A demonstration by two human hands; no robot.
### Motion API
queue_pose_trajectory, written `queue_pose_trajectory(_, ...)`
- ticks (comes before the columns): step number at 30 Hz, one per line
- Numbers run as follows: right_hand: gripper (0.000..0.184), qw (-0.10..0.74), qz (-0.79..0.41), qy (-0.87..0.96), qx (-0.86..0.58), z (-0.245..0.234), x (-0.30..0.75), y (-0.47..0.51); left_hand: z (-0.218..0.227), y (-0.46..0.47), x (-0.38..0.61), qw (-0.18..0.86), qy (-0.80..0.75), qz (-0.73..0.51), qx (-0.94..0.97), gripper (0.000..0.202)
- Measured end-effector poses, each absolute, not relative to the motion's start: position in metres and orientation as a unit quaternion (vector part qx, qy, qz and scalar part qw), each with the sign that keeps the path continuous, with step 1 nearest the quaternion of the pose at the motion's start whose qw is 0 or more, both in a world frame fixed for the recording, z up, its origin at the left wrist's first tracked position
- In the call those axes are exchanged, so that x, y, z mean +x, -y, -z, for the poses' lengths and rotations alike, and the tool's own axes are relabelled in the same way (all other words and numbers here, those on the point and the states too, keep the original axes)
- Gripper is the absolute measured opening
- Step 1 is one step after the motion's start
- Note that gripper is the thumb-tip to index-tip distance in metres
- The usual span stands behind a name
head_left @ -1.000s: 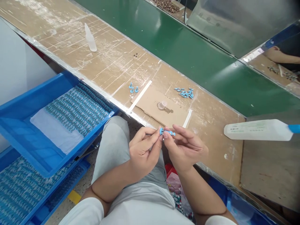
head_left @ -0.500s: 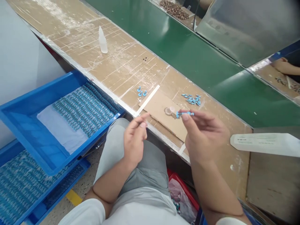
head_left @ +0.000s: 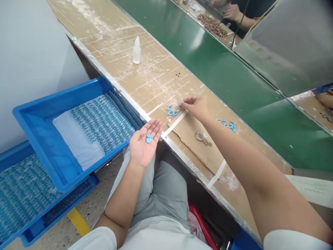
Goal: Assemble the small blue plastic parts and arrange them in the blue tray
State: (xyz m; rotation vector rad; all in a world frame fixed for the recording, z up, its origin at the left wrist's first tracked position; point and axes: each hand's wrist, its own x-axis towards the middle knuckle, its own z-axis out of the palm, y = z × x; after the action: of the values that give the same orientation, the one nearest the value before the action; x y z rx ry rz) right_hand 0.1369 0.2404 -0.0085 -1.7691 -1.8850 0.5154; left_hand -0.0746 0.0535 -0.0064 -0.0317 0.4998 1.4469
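Observation:
My left hand [head_left: 144,143] lies palm up over my lap with its fingers apart. Two small blue discs [head_left: 148,138] rest on the palm. My right hand [head_left: 195,106] reaches across the cardboard-covered bench [head_left: 145,80] and pinches a small blue part [head_left: 180,103] at its fingertips. That part is right beside a little group of blue parts [head_left: 172,110] on the bench. Another heap of blue parts [head_left: 227,124] lies further right, beyond my right forearm.
A blue tray [head_left: 52,139] lined with rows of blue parts sits at my left, another below it. A small white bottle [head_left: 136,51] stands further up the bench, a clear cap [head_left: 201,135] near its edge. A green conveyor belt [head_left: 221,69] runs behind. Another person's hands [head_left: 231,12] work across it.
My right hand has carried the blue part from in front of me out to the left group on the bench. My left hand has turned palm up, showing two blue discs.

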Motion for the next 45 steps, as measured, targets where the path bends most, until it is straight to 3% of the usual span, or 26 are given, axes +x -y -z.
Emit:
queue_pose_trajectory(5, 0.028, 0.245, -0.179, 0.691, -0.656, 0.013, 0.139, -0.245, 0.006, -0.054, -0.078, 0.728, -0.211, -0.652, 0.001, 0.039)
queue_pose_trajectory(9, 0.043, 0.273, -0.128, 0.699, -0.648, -0.014, 0.130, -0.220, 0.002, -0.052, -0.078, 0.745, -0.190, -0.640, -0.005, 0.040)
queue_pose_trajectory(12, 0.024, 0.311, -0.065, 0.750, -0.581, -0.045, 0.111, -0.165, 0.000, -0.051, -0.077, 0.758, -0.178, -0.628, -0.012, 0.042)
queue_pose_trajectory(14, 0.018, 0.302, -0.100, 0.812, -0.488, -0.057, 0.097, -0.121, -0.001, -0.050, -0.074, 0.768, -0.174, -0.616, -0.015, 0.043)
queue_pose_trajectory(20, 0.031, 0.252, -0.163, 0.892, -0.338, -0.036, 0.084, -0.057, -0.001, -0.045, -0.058, 0.808, -0.183, -0.559, -0.006, 0.046)
queue_pose_trajectory(26, 0.027, 0.286, -0.288, 0.832, -0.379, -0.028, 0.101, -0.056, -0.002, -0.041, -0.043, 0.829, -0.201, -0.522, 0.007, 0.041)
queue_pose_trajectory(33, 0.031, 0.387, -0.577, 0.533, -0.482, -0.051, 0.115, -0.047, -0.002, -0.035, -0.023, 0.822, -0.221, -0.520, 0.063, 0.025)
queue_pose_trajectory(37, 0.044, 0.440, -0.625, 0.410, -0.498, -0.050, 0.129, -0.046, 0.000, -0.030, -0.015, 0.804, -0.240, -0.535, 0.102, 0.025)
queue_pose_trajectory(45, 0.062, 0.425, -0.669, 0.377, -0.479, -0.043, 0.138, -0.044, 0.005, -0.024, -0.002, 0.799, -0.226, -0.542, 0.133, 0.026)
